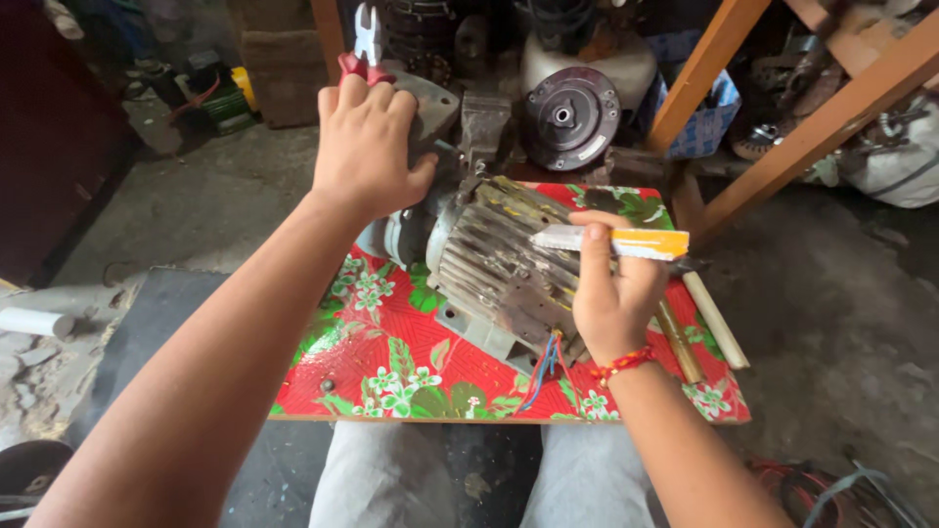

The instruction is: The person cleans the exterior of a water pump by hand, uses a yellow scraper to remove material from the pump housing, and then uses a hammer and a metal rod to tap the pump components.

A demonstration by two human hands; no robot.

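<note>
Head cam: left hand (364, 142) clenched round red-handled pliers (367, 49), up by the motor's shaft end. Right hand (614, 293) grips an orange & white marker (611, 241) over the motor (494, 269), which lies on a red floral board (391, 362) across the lap.

Daylight was soft and even, with no hard shadows or glare. The centre was sharp; the edges bowed from wide-angle distortion, and the upper-left corner stayed dim.

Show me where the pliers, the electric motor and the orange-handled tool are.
pliers (367, 39): head view, on the metal jaws above the left hand.
electric motor (494, 264): head view, on the ribbed housing.
orange-handled tool (646, 242): head view, on the orange handle.
</note>
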